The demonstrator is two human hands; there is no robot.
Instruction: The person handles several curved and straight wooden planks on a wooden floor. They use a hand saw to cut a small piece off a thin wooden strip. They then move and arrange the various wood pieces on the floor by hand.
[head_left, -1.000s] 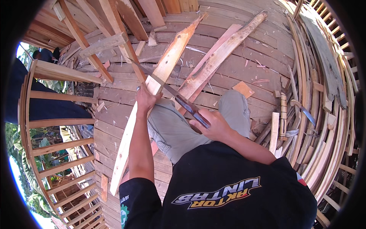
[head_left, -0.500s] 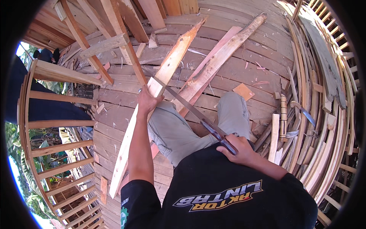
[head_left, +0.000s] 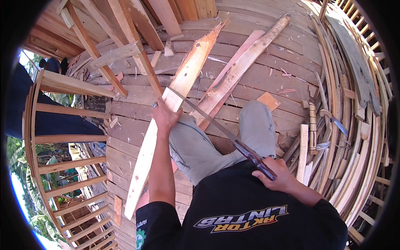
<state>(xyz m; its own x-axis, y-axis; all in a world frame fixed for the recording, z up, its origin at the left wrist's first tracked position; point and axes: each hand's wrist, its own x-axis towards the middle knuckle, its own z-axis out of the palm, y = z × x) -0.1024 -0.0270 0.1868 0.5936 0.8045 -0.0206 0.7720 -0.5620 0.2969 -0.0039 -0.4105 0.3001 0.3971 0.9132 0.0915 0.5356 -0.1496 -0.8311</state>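
Observation:
A pale wooden plank (head_left: 187, 71) slants past my left leg, its far end jagged and rough with bark. My left hand (head_left: 165, 116), a ring on one finger, is closed around the plank's width. Just beyond those fingers, the thin blade of a handsaw (head_left: 208, 118) lies across the plank's face. The saw's dark handle reaches back to my waist, where my right hand (head_left: 273, 173) grips its end. Whether the blade has cut into the wood cannot be made out.
A bark-edged slab (head_left: 241, 68) lies on a reddish board on the plank floor. Stacked timber strips (head_left: 341, 125) line the right side, with a curved-blade knife (head_left: 334, 123) among them. Upright boards lean at the far left, by a slatted railing (head_left: 71, 167).
My right hand has drawn the handsaw back toward my body and to the right. My left hand stays on the plank; the whole view has shifted slightly.

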